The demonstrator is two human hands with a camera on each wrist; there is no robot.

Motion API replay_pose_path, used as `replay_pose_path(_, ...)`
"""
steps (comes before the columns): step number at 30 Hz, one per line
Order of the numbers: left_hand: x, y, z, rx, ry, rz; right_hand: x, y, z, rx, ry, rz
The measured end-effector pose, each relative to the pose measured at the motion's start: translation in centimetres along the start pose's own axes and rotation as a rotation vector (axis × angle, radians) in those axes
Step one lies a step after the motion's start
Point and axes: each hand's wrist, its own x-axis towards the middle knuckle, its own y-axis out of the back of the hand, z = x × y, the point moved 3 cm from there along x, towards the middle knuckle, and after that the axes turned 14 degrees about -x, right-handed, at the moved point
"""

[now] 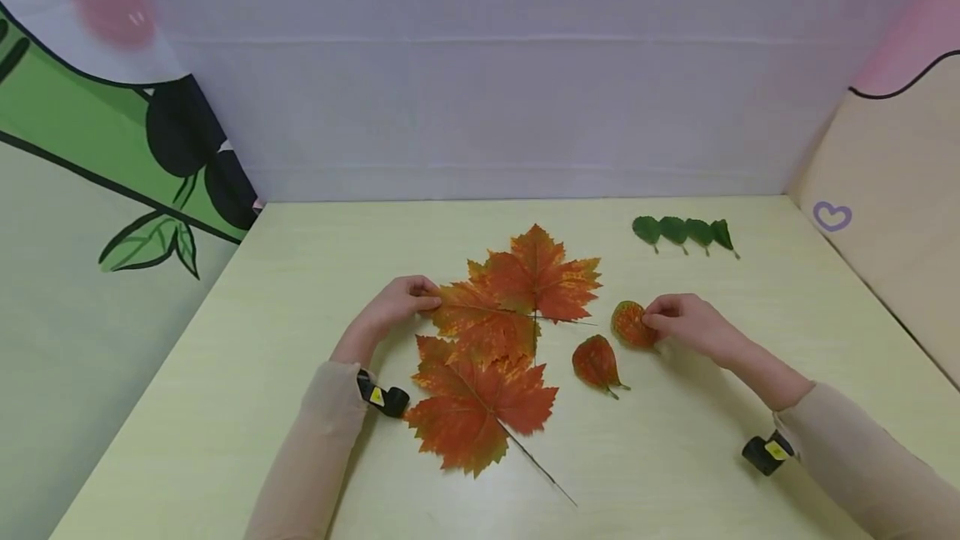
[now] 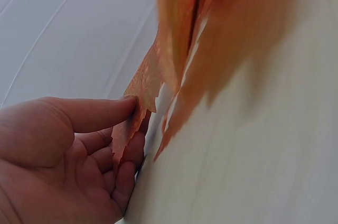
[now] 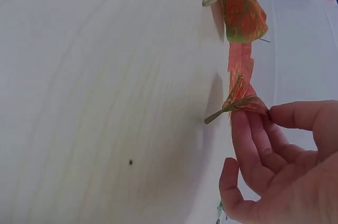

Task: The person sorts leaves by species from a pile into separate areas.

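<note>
My left hand (image 1: 401, 304) pinches the left edge of an orange maple leaf (image 1: 476, 319), the middle one of three that overlap in a column. In the left wrist view, the thumb lies on one face of that leaf (image 2: 141, 84) and the fingers are behind it. Another maple leaf (image 1: 543, 277) lies above it, and a third, long-stemmed maple leaf (image 1: 483, 407) below. My right hand (image 1: 693, 325) pinches a small rounded red-green leaf (image 1: 628, 325) by its right side. Its short stem points away from the fingers in the right wrist view (image 3: 215, 115).
Close to the right hand's leaf lies a small red leaf (image 1: 596, 362) with what looks like two stems. Several small green leaves (image 1: 672, 230) form a row at the back right of the pale table (image 1: 247, 407). A lilac cloth wall (image 1: 487, 115) rises behind the table.
</note>
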Motion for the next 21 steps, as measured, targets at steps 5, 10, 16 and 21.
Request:
replay_pose_path(5,-0.1,0.1,0.2,-0.001,-0.008,-0.004,0.5,1.1,1.4,0.009,-0.024,0.03)
replay_pose_path(10,0.0,0.1,0.0,0.004,-0.005,-0.003,1.1,2.5,3.4,-0.008,-0.062,0.088)
replay_pose_path(16,0.3,0.1,-0.2,0.01,-0.006,-0.004,1.5,3.9,5.2,-0.03,-0.112,0.141)
replay_pose_path(21,0.3,0.1,-0.3,0.006,-0.012,-0.007,1.9,4.8,6.6,-0.063,-0.157,0.168)
